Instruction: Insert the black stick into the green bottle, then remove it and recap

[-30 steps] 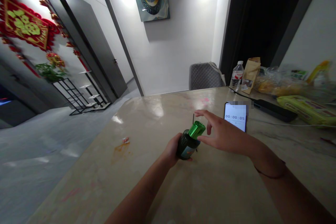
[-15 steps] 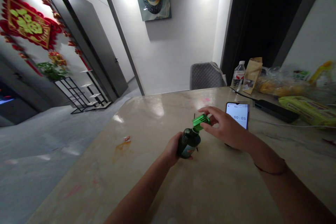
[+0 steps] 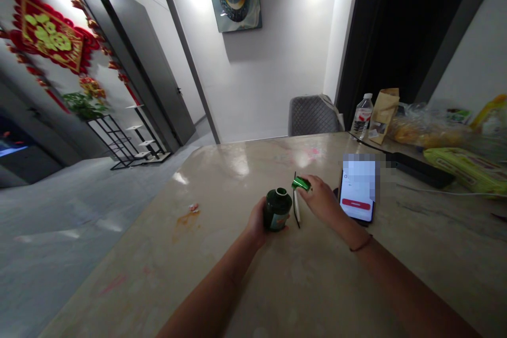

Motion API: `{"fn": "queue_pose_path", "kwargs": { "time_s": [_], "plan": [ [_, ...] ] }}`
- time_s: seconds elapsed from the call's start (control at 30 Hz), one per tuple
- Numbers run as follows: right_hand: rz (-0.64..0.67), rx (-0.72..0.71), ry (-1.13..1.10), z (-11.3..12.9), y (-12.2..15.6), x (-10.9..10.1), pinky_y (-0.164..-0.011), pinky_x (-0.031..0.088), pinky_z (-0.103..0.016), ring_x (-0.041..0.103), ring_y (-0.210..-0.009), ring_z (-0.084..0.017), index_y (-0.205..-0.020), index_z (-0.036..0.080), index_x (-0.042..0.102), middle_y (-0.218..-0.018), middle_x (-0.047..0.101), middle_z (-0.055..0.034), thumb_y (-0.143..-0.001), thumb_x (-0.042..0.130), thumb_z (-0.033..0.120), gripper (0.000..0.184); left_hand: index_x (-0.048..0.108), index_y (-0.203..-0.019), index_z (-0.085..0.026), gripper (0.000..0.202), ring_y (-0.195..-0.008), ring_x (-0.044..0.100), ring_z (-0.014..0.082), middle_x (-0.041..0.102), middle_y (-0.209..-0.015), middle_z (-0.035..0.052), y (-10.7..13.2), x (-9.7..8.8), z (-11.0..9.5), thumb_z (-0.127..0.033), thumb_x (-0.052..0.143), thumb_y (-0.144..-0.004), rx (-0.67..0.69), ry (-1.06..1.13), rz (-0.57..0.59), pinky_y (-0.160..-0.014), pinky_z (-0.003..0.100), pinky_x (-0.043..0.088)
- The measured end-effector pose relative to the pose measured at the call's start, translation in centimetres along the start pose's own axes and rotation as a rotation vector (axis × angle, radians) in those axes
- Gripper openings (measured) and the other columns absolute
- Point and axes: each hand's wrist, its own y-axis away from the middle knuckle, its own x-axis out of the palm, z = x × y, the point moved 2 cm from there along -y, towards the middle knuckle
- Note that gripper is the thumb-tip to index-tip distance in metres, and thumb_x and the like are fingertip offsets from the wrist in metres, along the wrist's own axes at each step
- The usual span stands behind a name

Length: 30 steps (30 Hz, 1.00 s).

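Observation:
My left hand (image 3: 257, 223) is wrapped round a dark green bottle (image 3: 276, 212) from its left side. The bottle stands nearly upright with its round mouth uncovered, and a pale label faces me. To its right, my right hand (image 3: 318, 196) grips a shiny green cap (image 3: 301, 184) between thumb and fingers, apart from the bottle. Under the cap and close to the right hand, a thin white stick-like thing (image 3: 298, 210) and a thin dark line lie on the table; I cannot make out what they are.
On the marble-patterned table (image 3: 222, 274), a lit phone (image 3: 357, 190) leans or lies right of my right hand. Farther right are a water bottle (image 3: 362, 116), a paper bag (image 3: 384, 115), a black power strip (image 3: 422, 170) and a yellow-green packet (image 3: 467, 169). A grey chair (image 3: 316, 116) stands behind.
The green cap has come away from the bottle's neck and moved a little right in my right hand. The bottle has gone from tilted to nearly upright. More of the phone shows.

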Motion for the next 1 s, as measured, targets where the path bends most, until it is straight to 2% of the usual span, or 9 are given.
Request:
{"fn": "queue_pose_path", "kwargs": {
  "time_s": [0.1, 0.23, 0.5, 0.67, 0.77, 0.87, 0.93, 1.0],
  "plan": [
    [-0.03, -0.046, 0.127, -0.6, 0.7, 1.6, -0.083, 0.042, -0.037, 0.053, -0.094, -0.022, -0.1, 0.013, 0.056, -0.096, 0.06, -0.0117, -0.076, 0.051, 0.022, 0.026, 0.057, -0.08, -0.012, 0.032, -0.059, 0.061, 0.0192, 0.063, -0.069, 0.007, -0.1, -0.3, 0.2, -0.039, 0.04, -0.078, -0.009, 0.029, -0.021, -0.043, 0.028, 0.047],
    [-0.072, -0.078, 0.293, -1.2, 1.5, 2.8, -0.086, 0.039, -0.04, 0.049, -0.098, -0.025, -0.101, 0.013, 0.054, -0.097, 0.059, -0.0133, -0.078, 0.049, 0.021, 0.025, 0.057, -0.078, -0.012, 0.03, -0.056, 0.061, 0.0192, 0.063, -0.067, 0.0074, -0.1, -0.4, 0.4, -0.037, 0.04, -0.078, 0.044, 0.068, 0.031, -0.042, 0.028, 0.046],
    [-0.123, -0.016, 0.318, -2.2, 2.4, 4.4, -0.08, 0.042, -0.039, 0.049, -0.099, -0.026, -0.121, 0.009, 0.036, -0.106, 0.05, -0.0179, -0.077, 0.038, 0.01, 0.044, 0.057, -0.077, -0.012, 0.03, -0.057, 0.061, 0.0192, 0.063, -0.066, 0.0076, 0.0, -0.4, 0.5, -0.037, 0.041, -0.078, 0.054, 0.085, 0.065, -0.042, 0.027, 0.046],
    [-0.052, 0.062, 0.339, -3.1, 2.4, 5.0, -0.081, 0.042, -0.039, 0.049, -0.102, -0.028, -0.123, 0.005, 0.034, -0.106, 0.051, -0.0206, -0.077, 0.037, 0.009, 0.047, 0.058, -0.079, -0.011, 0.032, -0.056, 0.061, 0.0191, 0.063, -0.066, 0.0076, -0.3, -0.6, 0.5, -0.038, 0.04, -0.078, 0.045, 0.09, 0.054, -0.041, 0.027, 0.045],
    [-0.008, 0.087, 0.299, -3.1, 2.4, 5.1, -0.084, 0.042, -0.039, 0.048, -0.106, -0.028, -0.122, 0.004, 0.036, -0.108, 0.051, -0.0206, -0.078, 0.038, 0.011, 0.045, 0.058, -0.08, -0.011, 0.033, -0.057, 0.061, 0.0189, 0.063, -0.067, 0.0073, -0.3, -0.5, 0.5, -0.039, 0.04, -0.079, 0.049, 0.079, 0.027, -0.041, 0.026, 0.046],
    [-0.067, 0.078, 0.223, -2.2, 2.2, 4.4, -0.092, 0.038, -0.042, 0.041, -0.115, -0.029, -0.121, 0.006, 0.039, -0.118, 0.046, -0.022, -0.077, 0.043, 0.015, 0.044, 0.058, -0.079, -0.011, 0.034, -0.057, 0.061, 0.0189, 0.063, -0.067, 0.0073, -0.3, -0.4, 0.5, -0.039, 0.039, -0.079, 0.046, 0.07, 0.013, -0.041, 0.027, 0.046],
    [-0.117, 0.018, 0.105, -1.0, 2.0, 3.5, -0.097, 0.033, -0.043, 0.037, -0.12, -0.027, -0.118, 0.009, 0.042, -0.124, 0.043, -0.0204, -0.078, 0.044, 0.018, 0.041, 0.058, -0.078, -0.011, 0.033, -0.056, 0.061, 0.0186, 0.063, -0.065, 0.007, -0.4, -0.4, 0.4, -0.039, 0.04, -0.078, 0.049, 0.078, 0.01, -0.041, 0.027, 0.045],
    [-0.094, -0.063, -0.118, 0.7, 1.7, 2.3, -0.098, 0.033, -0.04, 0.043, -0.116, -0.022, -0.116, 0.013, 0.044, -0.12, 0.05, -0.0152, -0.082, 0.039, 0.024, 0.036, 0.058, -0.079, -0.011, 0.033, -0.056, 0.06, 0.0186, 0.062, -0.065, 0.0069, -0.5, -0.4, 0.4, -0.039, 0.041, -0.078, 0.067, 0.089, 0.01, -0.041, 0.027, 0.045]
  ]
}}
